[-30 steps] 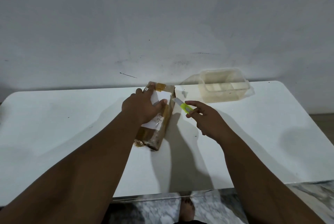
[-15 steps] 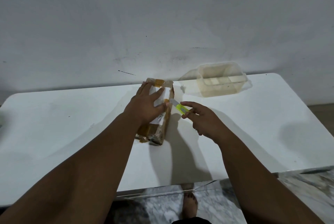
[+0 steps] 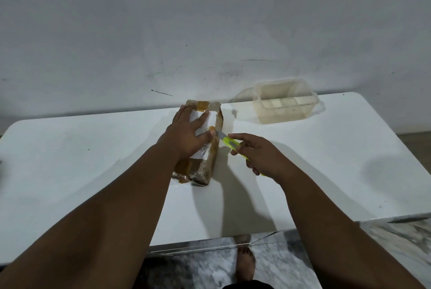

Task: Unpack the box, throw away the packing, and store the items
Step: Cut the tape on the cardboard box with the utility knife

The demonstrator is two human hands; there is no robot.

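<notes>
Two hands meet over a small cardboard box [image 3: 206, 167] that lies on a white tabletop [image 3: 93, 160], a little left of its middle and close to the far edge. The tabletop is smooth, with rounded far corners and a few dark specks, and it stands against a plain pale wall [image 3: 210, 20] marked by scuffs and one short dark streak. Grey-and-white marbled floor [image 3: 396, 242] shows below the near edge, with a bare foot [image 3: 245, 263] on it.

The left hand [image 3: 186, 134] lies flat on the box top, fingers spread, thumb near the right edge. The right hand [image 3: 258, 153] curls round a yellow-green cutter [image 3: 229, 143], whose blade tip touches that edge just beside the thumb. A clear plastic container [image 3: 284, 102] sits open-topped at the far right, apart from the box.

Brown tape wraps the box, which also carries a white label [image 3: 211, 120]; its dark print is too small to read. A printed mark on the near side panel is also illegible.
</notes>
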